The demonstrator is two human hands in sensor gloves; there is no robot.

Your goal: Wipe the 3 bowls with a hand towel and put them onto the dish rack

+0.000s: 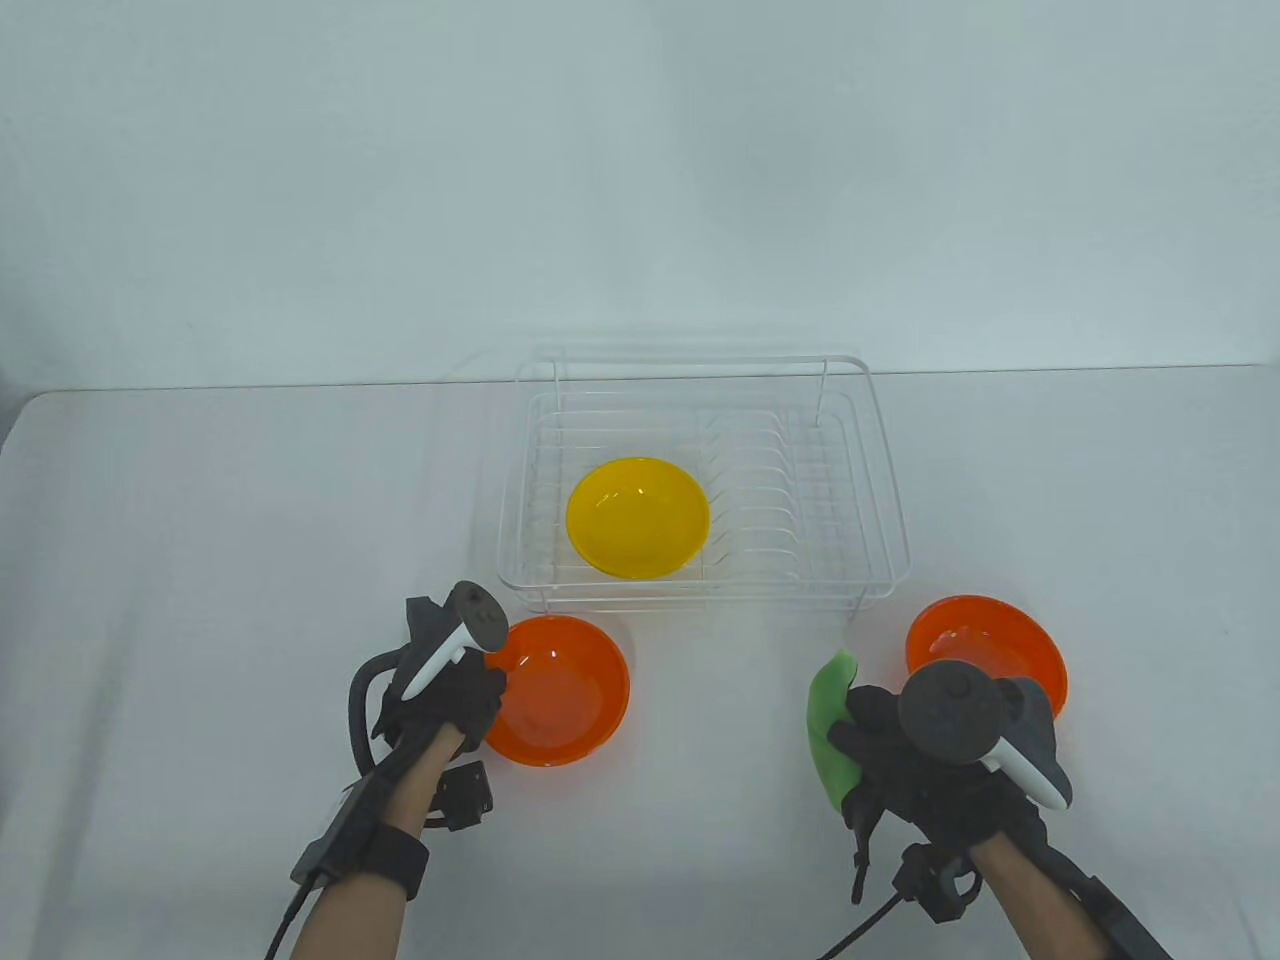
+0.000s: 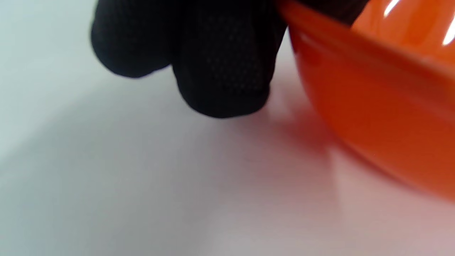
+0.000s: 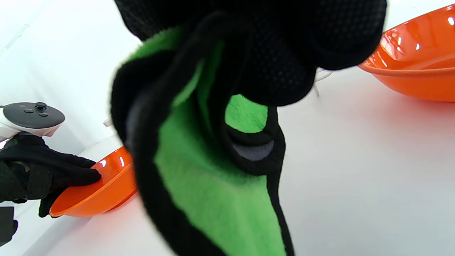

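Item one: white wire dish rack [image 1: 890, 500], standing on the white table [image 1: 200, 560] toward its far edge, holding one glossy yellow plastic bowl [image 1: 637, 517] upright in its left half; the slotted plate section to the right holds nothing visible. Item two: glossy orange plastic bowl, left [image 1: 560, 692], upright on the table just in front of the rack's near-left corner. The left hand [image 1: 445, 690], in a black sensor glove with a white-and-grey tracker on its back, grips this bowl at its left rim; the right wrist view shows the thumb lying over the rim and fingers curled beneath, and the left wrist view shows gloved fingertips [image 2: 222, 89] bunched together against the bowl's outer wall. Item three: second glossy orange plastic bowl, right [image 1: 985, 640], upright on the table near the rack's near-right corner, partly hidden by the right hand's tracker. Item four: bright green fleecy hand towel [image 1: 830, 725], bunched and clamped in the curled fingers of the right hand [image 1: 920, 770], held between the two orange bowls, touching neither.
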